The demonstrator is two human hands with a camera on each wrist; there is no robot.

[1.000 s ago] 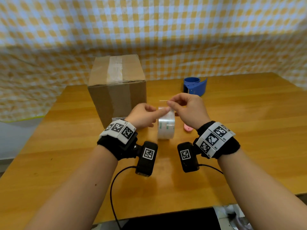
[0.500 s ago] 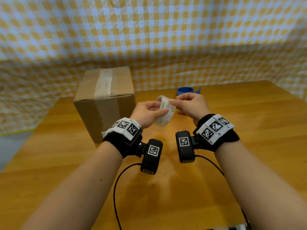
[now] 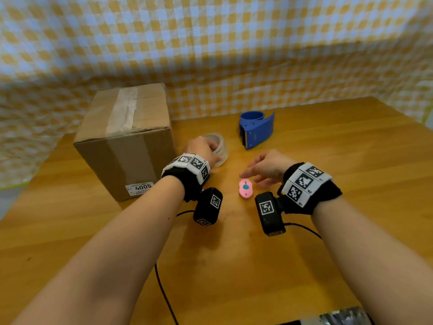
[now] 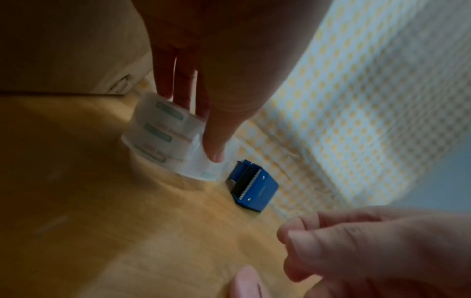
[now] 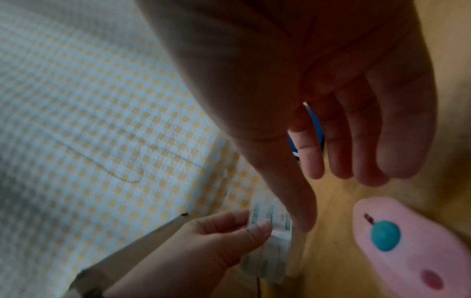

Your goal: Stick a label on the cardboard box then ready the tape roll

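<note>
Head view: cardboard box (image 3: 124, 141) stands left of centre on the wooden counter (image 3: 328, 160), clear tape across its top, a white label (image 3: 139, 188) reading 4005 low on its near face. Left hand (image 3: 204, 150) at frame centre grips the clear tape roll (image 3: 219, 146), which sits on the counter just right of the box. Blue tape dispenser (image 3: 256, 129) lies above and right of the roll. Right hand (image 3: 267, 166) hovers with fingers loosely spread, holding nothing, just above a small pink cutter (image 3: 245, 188) with a teal button.

Left wrist view: fingers (image 4: 178, 80) and thumb pinch the roll (image 4: 165, 139) at upper centre; roll rests on the counter, green-and-red print on its core. Dispenser (image 4: 251, 187) just beside it, serrated edge showing. Right hand at lower right, blurred.

Right wrist view: palm (image 5: 318, 90) relaxed, fingers straight. Pink cutter (image 5: 407, 246) lower right. Left hand (image 5: 203, 246) on the roll (image 5: 270, 238) at bottom centre. Yellow checked cloth (image 5: 102, 121) fills the left.
</note>
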